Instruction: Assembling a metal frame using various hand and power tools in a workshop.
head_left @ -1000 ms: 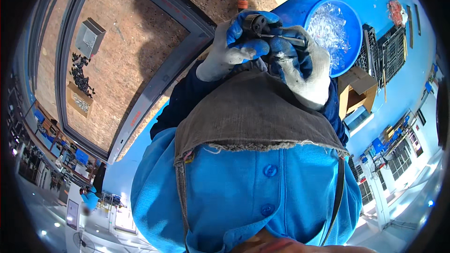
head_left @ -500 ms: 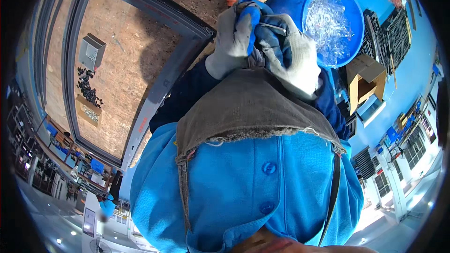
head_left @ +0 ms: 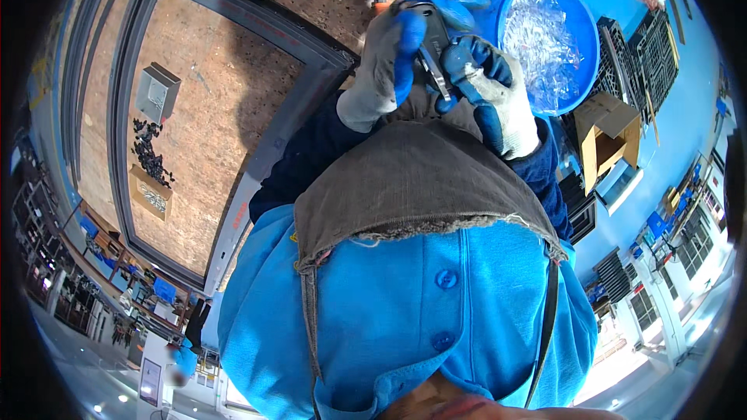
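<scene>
Both my hands wear white work gloves with blue-coated palms and fingers, raised close together above the brown apron. In my left hand is a dark, flat metal tool with a hole near its top and a slimmer silver part beside it. It slants downward; its exact kind I cannot make out. My right hand is closed, its curled fingertips pressed against the tool's lower right side. Gloves partly hide the tool's ends.
A dark window frame lies on the wooden board. Inside it are a grey tray, loose black pieces and a screw carton. At right stand a blue bucket of clear plastic scraps, a cardboard box and black crates.
My left hand has lifted and turned, so the dark tool now shows between the hands. The right hand has lowered slightly, its fingers now curled at the tool's side.
</scene>
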`<state>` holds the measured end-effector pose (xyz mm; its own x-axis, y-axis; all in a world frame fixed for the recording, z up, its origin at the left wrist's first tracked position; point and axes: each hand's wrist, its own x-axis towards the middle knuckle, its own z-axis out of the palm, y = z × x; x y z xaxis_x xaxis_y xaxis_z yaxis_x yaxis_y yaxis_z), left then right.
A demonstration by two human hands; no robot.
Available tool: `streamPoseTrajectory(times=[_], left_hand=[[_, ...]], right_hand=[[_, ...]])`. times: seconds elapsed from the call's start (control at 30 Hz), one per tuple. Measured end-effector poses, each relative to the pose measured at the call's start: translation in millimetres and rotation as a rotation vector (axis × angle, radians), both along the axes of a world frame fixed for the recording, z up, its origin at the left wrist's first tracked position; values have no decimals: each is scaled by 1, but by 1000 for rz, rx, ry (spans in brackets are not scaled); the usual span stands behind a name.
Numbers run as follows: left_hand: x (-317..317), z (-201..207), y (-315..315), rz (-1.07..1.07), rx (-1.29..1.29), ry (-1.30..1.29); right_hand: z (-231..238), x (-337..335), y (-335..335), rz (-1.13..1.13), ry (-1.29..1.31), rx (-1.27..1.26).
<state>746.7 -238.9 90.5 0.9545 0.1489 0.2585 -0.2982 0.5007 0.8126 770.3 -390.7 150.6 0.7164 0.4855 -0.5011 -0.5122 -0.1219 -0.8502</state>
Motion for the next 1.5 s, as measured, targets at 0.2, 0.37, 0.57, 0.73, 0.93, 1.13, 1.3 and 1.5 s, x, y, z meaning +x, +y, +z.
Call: streamPoseTrajectory(times=[0.2,0.37,0.57,0.73,0.93,1.13,1.3,1.5], left_hand=[[-9,-12,14,-358,-308,201],[-9,-22,38,230,1020,-380],[8,-6,19,208,745,-20],[15,-19,0,209,379,79],[44,-10,38,-627,-328,201],[43,18,29,216,998,-351],[57,13,16,175,782,-163],[65,-10,29,36,997,-248]], right_hand=[[-1,-5,7,-12,-125,5],[-18,-5,6,-106,-212,6],[-26,2,5,-58,-154,122],[-2,-2,11,-105,-460,-96],[1,8,2,-218,-299,26],[4,15,1,-311,-221,77],[-19,14,-4,-255,-525,-107],[-7,19,3,78,-734,-194]])
